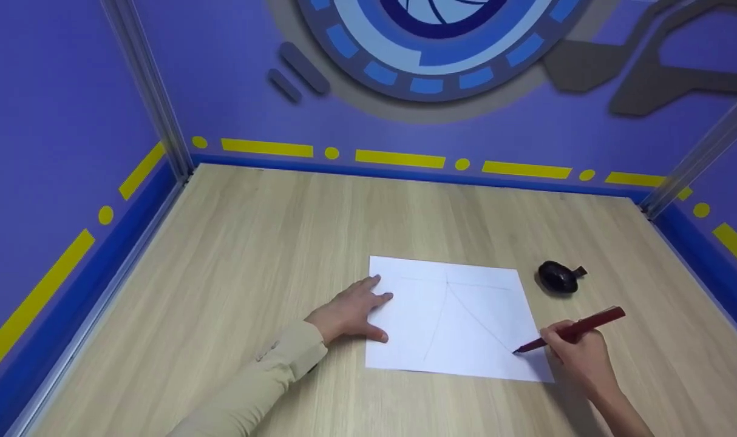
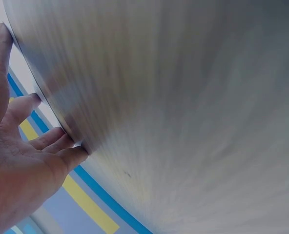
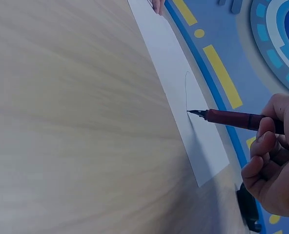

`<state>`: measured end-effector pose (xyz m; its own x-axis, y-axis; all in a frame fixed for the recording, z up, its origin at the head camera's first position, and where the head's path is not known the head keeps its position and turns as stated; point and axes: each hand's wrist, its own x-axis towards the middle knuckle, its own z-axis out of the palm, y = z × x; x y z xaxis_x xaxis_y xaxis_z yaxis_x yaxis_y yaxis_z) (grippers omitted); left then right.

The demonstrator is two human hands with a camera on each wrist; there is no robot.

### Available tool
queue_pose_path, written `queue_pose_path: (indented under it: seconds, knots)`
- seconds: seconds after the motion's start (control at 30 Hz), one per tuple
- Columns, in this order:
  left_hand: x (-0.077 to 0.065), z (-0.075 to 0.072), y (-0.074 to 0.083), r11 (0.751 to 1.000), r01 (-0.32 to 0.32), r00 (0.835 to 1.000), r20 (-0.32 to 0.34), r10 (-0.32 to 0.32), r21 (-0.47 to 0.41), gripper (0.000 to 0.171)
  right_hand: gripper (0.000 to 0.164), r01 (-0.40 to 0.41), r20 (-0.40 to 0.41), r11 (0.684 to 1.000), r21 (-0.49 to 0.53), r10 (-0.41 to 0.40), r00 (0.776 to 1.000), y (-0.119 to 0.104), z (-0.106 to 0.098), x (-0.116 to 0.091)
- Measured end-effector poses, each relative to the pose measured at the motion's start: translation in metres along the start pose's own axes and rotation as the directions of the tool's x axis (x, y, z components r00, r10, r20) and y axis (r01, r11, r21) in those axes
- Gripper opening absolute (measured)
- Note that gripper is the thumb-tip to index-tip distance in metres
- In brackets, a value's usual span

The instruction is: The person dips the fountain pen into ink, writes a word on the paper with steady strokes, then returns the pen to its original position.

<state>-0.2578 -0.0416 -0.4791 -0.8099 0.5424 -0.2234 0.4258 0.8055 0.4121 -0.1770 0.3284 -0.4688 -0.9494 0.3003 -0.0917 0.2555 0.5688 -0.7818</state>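
Note:
A white sheet of paper (image 1: 484, 321) lies on the table. Thin lines run across it: one near the top edge, one slanting down from it to the lower left, one diagonal to the lower right. My left hand (image 1: 351, 311) rests with fingers spread over the sheet's left edge; the left wrist view shows this hand (image 2: 32, 156) low beside the tabletop. My right hand (image 1: 581, 355) grips a dark red fountain pen (image 1: 593, 321), its nib at the diagonal's lower end. The right wrist view shows the pen (image 3: 232, 118) pinched by thumb and fingers, nib on the paper (image 3: 176, 73).
A glossy black rounded object (image 1: 558, 277) with a short stub lies right of the paper's upper corner. The wooden table (image 1: 271, 243) is bounded by blue-purple printed walls (image 1: 235, 85) at the back and sides, with metal corner posts (image 1: 153, 91).

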Motion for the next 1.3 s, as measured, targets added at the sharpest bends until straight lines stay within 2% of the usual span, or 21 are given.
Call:
queue_pose_path:
  seconds: [0.23, 0.47, 0.63, 1.3]
  knots:
    - [-0.001, 0.000, -0.001, 1.000, -0.004, 1.000, -0.005, 0.004, -0.010, 0.080, 0.017, -0.019, 0.011, 1.000, -0.024, 0.019, 1.000, 0.000, -0.003, -0.001]
    - [-0.001, 0.000, -0.001, 0.999, 0.011, 1.000, 0.004, -0.010, -0.032, 0.080, 0.017, 0.000, 0.021, 1.000, -0.014, 0.000, 1.000, 0.001, -0.006, -0.003]
    - [-0.003, -0.001, 0.000, 0.998, 0.023, 1.000, 0.007, -0.022, -0.054, 0.080, 0.017, 0.016, 0.026, 0.999, -0.044, -0.015, 1.000, 0.002, -0.008, -0.004]
    - [-0.002, 0.000, -0.001, 0.999, 0.019, 1.000, 0.010, -0.019, -0.046, 0.080, 0.017, 0.009, 0.026, 0.994, -0.107, -0.007, 1.000, 0.002, -0.014, -0.009]
